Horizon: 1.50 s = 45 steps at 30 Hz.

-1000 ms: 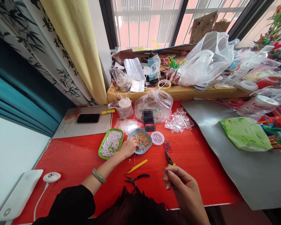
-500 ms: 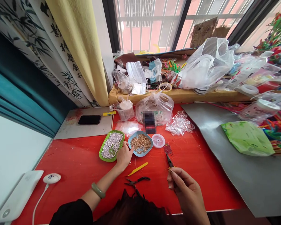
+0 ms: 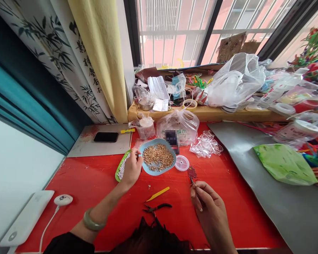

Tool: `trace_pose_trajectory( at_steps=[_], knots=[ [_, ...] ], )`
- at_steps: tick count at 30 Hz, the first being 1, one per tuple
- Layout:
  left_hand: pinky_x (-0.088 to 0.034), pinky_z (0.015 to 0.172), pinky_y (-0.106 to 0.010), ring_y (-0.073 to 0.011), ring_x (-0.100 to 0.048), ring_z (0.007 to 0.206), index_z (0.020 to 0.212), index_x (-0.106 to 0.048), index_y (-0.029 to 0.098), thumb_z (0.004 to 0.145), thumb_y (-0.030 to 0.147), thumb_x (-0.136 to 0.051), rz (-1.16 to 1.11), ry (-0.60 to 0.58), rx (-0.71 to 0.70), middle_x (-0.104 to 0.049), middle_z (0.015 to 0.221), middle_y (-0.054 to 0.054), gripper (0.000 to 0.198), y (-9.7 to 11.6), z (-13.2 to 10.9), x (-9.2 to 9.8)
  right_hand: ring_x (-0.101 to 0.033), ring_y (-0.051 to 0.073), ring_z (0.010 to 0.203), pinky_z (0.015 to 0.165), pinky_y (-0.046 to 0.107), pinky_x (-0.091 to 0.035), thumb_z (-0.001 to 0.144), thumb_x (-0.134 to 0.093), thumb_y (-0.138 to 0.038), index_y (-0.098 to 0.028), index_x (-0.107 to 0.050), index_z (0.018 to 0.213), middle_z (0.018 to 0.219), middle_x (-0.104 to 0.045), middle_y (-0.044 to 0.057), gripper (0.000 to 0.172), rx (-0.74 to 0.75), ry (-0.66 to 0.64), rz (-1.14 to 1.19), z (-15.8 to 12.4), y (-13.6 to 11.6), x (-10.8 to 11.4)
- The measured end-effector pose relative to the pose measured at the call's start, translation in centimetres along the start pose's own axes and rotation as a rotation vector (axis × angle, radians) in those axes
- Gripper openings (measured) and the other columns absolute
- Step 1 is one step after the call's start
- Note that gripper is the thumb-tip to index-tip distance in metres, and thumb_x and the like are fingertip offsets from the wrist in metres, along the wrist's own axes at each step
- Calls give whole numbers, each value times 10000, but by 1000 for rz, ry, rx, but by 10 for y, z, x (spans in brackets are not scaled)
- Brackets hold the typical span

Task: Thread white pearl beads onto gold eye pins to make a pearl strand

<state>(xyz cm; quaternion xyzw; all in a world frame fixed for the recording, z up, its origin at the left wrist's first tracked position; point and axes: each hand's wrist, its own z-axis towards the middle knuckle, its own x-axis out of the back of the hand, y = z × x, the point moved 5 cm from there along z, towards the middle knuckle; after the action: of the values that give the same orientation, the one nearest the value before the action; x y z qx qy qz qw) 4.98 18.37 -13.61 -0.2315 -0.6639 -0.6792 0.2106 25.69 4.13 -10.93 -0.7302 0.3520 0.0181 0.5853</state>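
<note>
My left hand (image 3: 132, 165) is closed at the left rim of a blue dish (image 3: 154, 172), which looks lifted toward me. Gold beads (image 3: 159, 155) lie inside it. Behind that hand is a green tray (image 3: 117, 173) of pearly white beads (image 3: 121, 170), partly covered. My right hand (image 3: 209, 204) is closed around pliers whose dark nose (image 3: 192, 180) points away from me; their handles are hidden in the palm. A small dark red patch (image 3: 192, 172) lies just beyond the tip.
Yellow tweezers (image 3: 158, 194) and black-handled pliers (image 3: 157, 208) lie between my arms. A clear spool (image 3: 182, 163) is right of the dish, with crumpled clear plastic (image 3: 206, 144) beyond. A phone (image 3: 106, 137) lies back left; a grey sheet (image 3: 251, 169) covers the right side.
My left hand has moved left and taken the blue dish by its rim; the dish appears larger and closer. The right hand with the pliers has shifted slightly. The view has tilted a little.
</note>
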Motion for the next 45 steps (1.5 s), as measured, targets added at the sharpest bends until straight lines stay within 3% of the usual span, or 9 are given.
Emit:
trace_pose_trajectory(
  at_steps=[6,12,19,23,26,31,35,45],
  knots=[
    [-262,373,-182,-89,-351,377,826,-390,228,846,216,-408,-102,35,-77,-364,481,103,30,47,-28,57,-308,43,446,431,176,-282,661,-741,-307,-193,-660,696,563,-528,-30,144,8,-48,54,-5,-13,-26],
    [-251,348,-175,-80,-312,377,781,-400,235,831,225,-421,-215,26,-83,-383,486,91,55,70,-58,81,-199,59,441,389,174,-215,701,-690,-306,-192,-594,663,479,-281,-81,154,19,-39,66,-15,-23,-38],
    [-273,338,-174,-74,-326,379,744,-421,233,810,183,-451,-291,31,-109,-432,500,80,88,83,-83,92,-327,101,490,388,196,-261,798,-549,-332,-229,-494,679,588,-396,-33,167,20,109,-245,-35,-31,-51],
    [-282,329,-185,-83,-336,367,754,-447,235,812,184,-457,-232,83,-145,-439,489,75,78,84,-92,97,-323,123,502,406,225,-313,825,-497,-409,-227,-484,631,618,-396,-11,266,70,30,-419,-41,-41,-61],
    [-296,326,-187,-86,-353,360,755,-452,240,812,171,-465,-187,103,-193,-450,486,76,90,87,-98,101,-326,121,489,392,229,-310,833,-489,-420,-235,-499,643,637,-427,-6,266,47,-9,-398,-41,-44,-65],
    [-312,320,-178,-83,-375,344,760,-444,246,811,149,-466,-135,108,-251,-462,478,86,112,92,-101,106,-321,112,475,403,226,-273,791,-572,-396,-269,-520,715,561,-385,-49,157,42,79,-313,-43,-46,-67],
    [-318,320,-176,-84,-378,346,773,-435,250,817,153,-460,-119,92,-250,-460,480,89,109,92,-102,105,-335,103,469,395,245,-243,780,-587,-417,-259,-522,680,542,-415,-48,198,45,115,-312,-47,-49,-68],
    [-292,299,-184,-75,-374,313,763,-440,240,808,138,-459,-57,63,-286,-433,453,98,114,97,-104,104,-551,165,566,418,263,-344,798,-577,-486,-278,-557,813,744,-636,20,209,4,-1,-361,-50,-56,-66]
  ],
)
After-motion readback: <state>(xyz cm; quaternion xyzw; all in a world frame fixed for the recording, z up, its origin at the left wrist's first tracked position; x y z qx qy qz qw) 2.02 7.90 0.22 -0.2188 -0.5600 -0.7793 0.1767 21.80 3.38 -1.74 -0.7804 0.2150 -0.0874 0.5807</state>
